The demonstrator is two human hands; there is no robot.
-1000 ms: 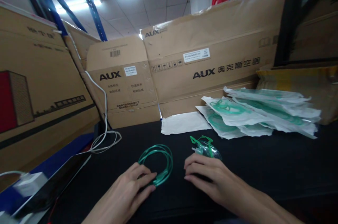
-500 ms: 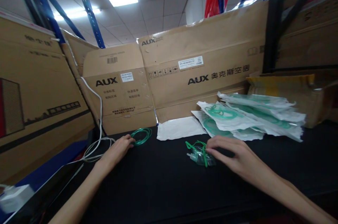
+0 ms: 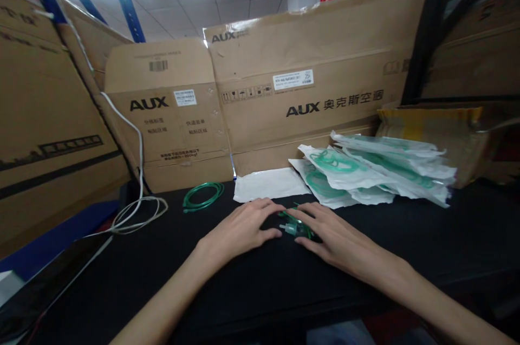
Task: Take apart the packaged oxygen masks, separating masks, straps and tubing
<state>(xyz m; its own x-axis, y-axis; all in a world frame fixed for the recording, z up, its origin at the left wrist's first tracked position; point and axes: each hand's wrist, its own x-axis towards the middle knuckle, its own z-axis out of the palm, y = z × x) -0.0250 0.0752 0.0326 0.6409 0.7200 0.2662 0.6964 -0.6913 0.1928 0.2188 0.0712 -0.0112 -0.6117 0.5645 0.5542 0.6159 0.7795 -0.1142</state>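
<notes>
A small clear mask with green straps [image 3: 291, 225] lies on the black table [image 3: 252, 285] between my two hands. My right hand [image 3: 331, 232] lies over its right side, with the mask between index finger and thumb. My left hand [image 3: 240, 228] rests flat on the table just left of the mask, fingers stretched out and fingertips at its edge. A coil of green tubing [image 3: 202, 196] lies by itself on the table, further back and to the left.
A flat white bag [image 3: 270, 183] lies behind my hands. Several bagged green masks are piled at the back right [image 3: 377, 169]. AUX cardboard boxes [image 3: 309, 79] wall in the back and left. A white cable [image 3: 138, 209] loops at the left, near a dark flat device [image 3: 44, 285].
My left hand let go of the green tubing coil at the back left and came over to the mask. My right hand drew the mask slightly left and nearer.
</notes>
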